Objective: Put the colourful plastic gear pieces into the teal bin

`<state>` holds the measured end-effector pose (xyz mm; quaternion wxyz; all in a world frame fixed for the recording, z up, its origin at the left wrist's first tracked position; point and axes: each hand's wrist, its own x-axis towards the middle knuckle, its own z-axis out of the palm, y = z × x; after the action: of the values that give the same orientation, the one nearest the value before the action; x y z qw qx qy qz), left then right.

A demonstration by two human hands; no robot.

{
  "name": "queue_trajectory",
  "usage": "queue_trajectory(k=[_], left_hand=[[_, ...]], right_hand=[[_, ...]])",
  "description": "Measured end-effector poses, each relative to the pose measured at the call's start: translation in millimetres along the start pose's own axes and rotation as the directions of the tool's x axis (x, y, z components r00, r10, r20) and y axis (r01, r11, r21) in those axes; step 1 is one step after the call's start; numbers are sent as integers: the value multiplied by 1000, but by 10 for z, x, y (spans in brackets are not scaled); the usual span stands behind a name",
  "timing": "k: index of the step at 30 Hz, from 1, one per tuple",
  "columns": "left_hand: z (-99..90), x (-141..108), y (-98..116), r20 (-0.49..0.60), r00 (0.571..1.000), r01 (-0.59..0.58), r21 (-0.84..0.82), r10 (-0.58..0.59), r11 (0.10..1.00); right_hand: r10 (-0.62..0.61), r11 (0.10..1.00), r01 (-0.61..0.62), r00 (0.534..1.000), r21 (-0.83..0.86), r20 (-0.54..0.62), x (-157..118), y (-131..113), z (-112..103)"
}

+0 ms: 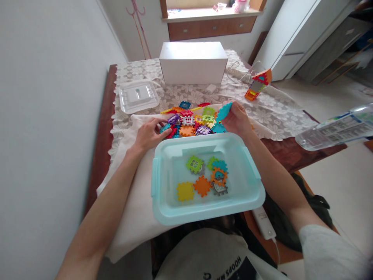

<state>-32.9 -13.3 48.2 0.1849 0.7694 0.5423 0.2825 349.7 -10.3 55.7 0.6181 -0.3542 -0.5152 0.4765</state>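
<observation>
A heap of colourful toothed plastic building tiles [187, 130] lies on the table beyond the turquoise tub [163, 212]. My right hand [237, 119] pinches a blue tile [223, 112], raised on edge at the heap's right side. At the left edge of the heap, my left hand [150, 133] has its thumb and fingers apart, with a blue tile [165, 128] between them. Whether it grips that tile is hard to see. Inside the tub are several loose tiles, among them a yellow tile [185, 191], an orange tile [202, 186] and a green tile [195, 164].
A white box [194, 70] stands at the back of the table. Left of it lies a clear plastic lid [139, 96]. A small built tile house [258, 84] stands at right, near a cable. A large clear bottle [335, 128] juts in from the right.
</observation>
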Motion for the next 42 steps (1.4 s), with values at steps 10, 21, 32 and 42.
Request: queue_trajectory(k=[10, 21, 32, 42], left_hand=[[29, 14, -143, -84, 996, 2, -28, -4, 1000], [30, -13, -69, -359, 924, 55, -216, -131, 975], [-119, 159, 212, -493, 862, -178, -511, -117, 841], [-320, -107, 979, 95, 976, -94, -623, 194, 776]], right_hand=[[46, 984, -111, 912, 138, 407, -250, -240, 228], [-37, 587, 189, 978, -787, 207, -63, 226, 66], [32, 526, 243, 952, -815, 304, -44, 356, -7], [27, 462, 176, 977, -869, 212, -31, 363, -46]])
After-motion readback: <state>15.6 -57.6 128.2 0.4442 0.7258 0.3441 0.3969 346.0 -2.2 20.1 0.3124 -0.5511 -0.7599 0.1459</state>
